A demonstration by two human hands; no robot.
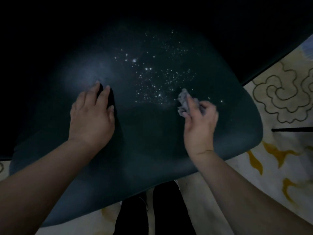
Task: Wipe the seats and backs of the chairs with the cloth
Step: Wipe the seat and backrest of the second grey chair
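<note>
Cloth (pixel 186 103) grey, crumpled (pinched in right hand (pixel 200 126)); left hand (pixel 91 119) flat on speckled seat (pixel 152 133).

I see a dark teal chair seat (pixel 144 136), smooth, speckled with bright droplets across its middle. A small crumpled grey cloth (pixel 185 102) sits bunched at the speckles' right edge.

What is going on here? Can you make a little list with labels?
place: dark chair seat over a patterned floor
left hand: flat on the seat, holding nothing
right hand: grips a crumpled grey cloth
mess: shiny specks on the seat, beyond the cloth
wiping: specks not yet cleared
</note>
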